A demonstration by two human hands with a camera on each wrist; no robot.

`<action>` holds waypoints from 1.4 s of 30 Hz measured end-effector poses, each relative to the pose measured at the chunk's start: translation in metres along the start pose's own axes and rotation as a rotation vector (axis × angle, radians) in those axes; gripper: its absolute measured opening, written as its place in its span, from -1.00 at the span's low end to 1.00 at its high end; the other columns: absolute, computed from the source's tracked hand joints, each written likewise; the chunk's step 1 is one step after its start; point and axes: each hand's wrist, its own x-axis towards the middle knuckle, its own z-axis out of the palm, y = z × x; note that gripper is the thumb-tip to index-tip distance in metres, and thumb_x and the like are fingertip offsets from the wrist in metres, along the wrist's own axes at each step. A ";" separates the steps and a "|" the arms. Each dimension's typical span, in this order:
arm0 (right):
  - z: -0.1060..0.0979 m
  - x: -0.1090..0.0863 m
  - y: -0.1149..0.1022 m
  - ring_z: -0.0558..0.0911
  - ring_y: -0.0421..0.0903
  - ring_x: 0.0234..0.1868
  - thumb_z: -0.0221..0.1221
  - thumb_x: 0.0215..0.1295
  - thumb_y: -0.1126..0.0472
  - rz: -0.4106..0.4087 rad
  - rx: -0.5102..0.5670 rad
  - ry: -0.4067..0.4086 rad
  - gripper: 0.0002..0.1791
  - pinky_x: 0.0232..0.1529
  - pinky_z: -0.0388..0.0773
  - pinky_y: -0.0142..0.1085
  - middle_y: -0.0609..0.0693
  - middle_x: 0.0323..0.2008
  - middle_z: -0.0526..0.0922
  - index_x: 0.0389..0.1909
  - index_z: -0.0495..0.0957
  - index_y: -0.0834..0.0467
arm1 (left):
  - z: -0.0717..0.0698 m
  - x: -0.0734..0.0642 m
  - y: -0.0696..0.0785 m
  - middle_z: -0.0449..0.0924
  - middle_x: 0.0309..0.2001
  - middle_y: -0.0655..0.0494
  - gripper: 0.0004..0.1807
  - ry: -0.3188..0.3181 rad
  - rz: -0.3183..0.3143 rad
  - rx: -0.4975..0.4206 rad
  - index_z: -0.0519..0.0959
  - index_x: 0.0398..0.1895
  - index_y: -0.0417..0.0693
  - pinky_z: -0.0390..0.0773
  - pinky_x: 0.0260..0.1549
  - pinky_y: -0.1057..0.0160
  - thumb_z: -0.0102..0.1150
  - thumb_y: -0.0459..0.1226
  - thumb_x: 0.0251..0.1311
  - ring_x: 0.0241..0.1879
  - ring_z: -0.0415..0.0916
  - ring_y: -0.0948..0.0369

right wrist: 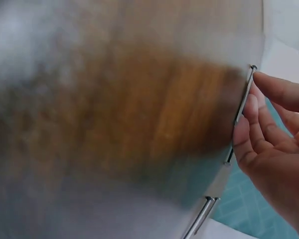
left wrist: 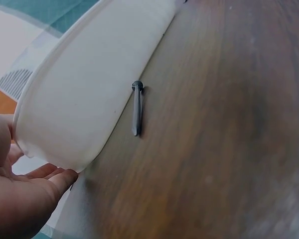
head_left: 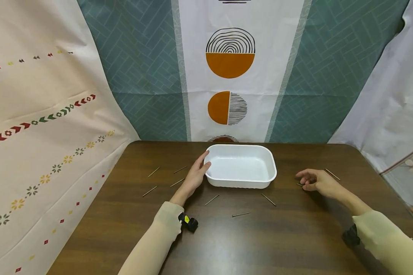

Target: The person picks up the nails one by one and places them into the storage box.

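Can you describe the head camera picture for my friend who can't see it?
A person's left hand touches the left end of a white tray while the right hand is down at a nail. More nails lie scattered on the brown table, with patterned cloth behind.

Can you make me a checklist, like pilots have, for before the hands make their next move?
1. White tray upright: ok, its open side faces up.
2. Room inside: ok, no nails show in it.
3. Left hand on the tray: ok, it holds the left end.
4. Right hand at a nail: ok, its fingertips are right there.
5. Nail pinched firmly: cannot tell.
6. No loose nails around: not ok, other nails lie scattered on the table.
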 end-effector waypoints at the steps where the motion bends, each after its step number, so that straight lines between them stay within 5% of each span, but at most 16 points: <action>1: 0.001 0.000 0.000 0.60 -0.25 -0.26 0.34 0.21 0.51 -0.002 -0.023 0.012 -0.58 -0.29 0.58 -0.39 0.08 -0.25 0.65 0.11 0.57 0.46 | 0.000 0.000 0.000 0.02 0.65 -0.03 -0.40 0.001 0.001 0.003 0.18 0.65 0.06 0.01 0.57 -0.03 -0.04 -0.20 0.63 0.63 -0.09 -0.01; 12: 0.010 0.003 -0.007 0.51 -0.30 -0.39 0.31 0.26 0.53 -0.059 -0.232 0.080 -0.80 -0.35 0.45 -0.39 -0.10 -0.39 0.57 -0.12 0.65 0.31 | 0.000 0.001 0.002 0.02 0.65 -0.05 -0.41 -0.001 0.016 0.006 0.18 0.65 0.05 0.03 0.56 -0.04 -0.05 -0.21 0.63 0.63 -0.07 -0.02; 18: 0.008 0.002 -0.006 0.64 -0.16 -0.25 0.26 0.35 0.49 -0.039 -0.264 0.067 -0.88 -0.27 0.54 -0.38 0.07 -0.26 0.75 -0.15 0.71 0.33 | 0.001 -0.001 0.002 0.01 0.65 -0.08 -0.40 0.002 0.018 -0.002 0.18 0.65 0.03 0.02 0.56 -0.05 -0.05 -0.22 0.63 0.63 -0.08 -0.03; 22: 0.004 -0.001 -0.004 0.69 -0.10 -0.20 0.24 0.38 0.47 -0.018 -0.245 0.063 -0.89 -0.29 0.57 -0.38 0.14 -0.20 0.78 -0.16 0.72 0.34 | 0.001 -0.002 0.001 0.02 0.65 -0.09 -0.41 0.005 0.014 -0.001 0.18 0.65 0.02 0.02 0.56 -0.06 -0.05 -0.22 0.63 0.63 -0.07 -0.04; 29: 0.000 -0.005 -0.007 0.48 -0.22 -0.53 0.27 0.39 0.41 0.007 -0.147 0.029 -0.85 -0.54 0.46 -0.34 0.00 -0.37 0.70 -0.08 0.68 0.36 | 0.001 -0.003 0.001 0.02 0.65 -0.06 -0.41 0.001 -0.003 0.004 0.18 0.65 0.06 0.02 0.56 -0.05 -0.06 -0.19 0.64 0.63 -0.08 -0.01; 42: -0.002 -0.005 -0.013 0.61 -0.14 -0.46 0.22 0.43 0.45 0.032 -0.069 0.038 -0.81 -0.45 0.66 -0.25 0.08 -0.33 0.71 -0.01 0.63 0.43 | 0.001 -0.003 0.000 0.02 0.65 -0.06 -0.41 0.011 0.002 -0.004 0.20 0.64 0.04 0.01 0.56 -0.07 -0.05 -0.20 0.63 0.63 -0.08 -0.04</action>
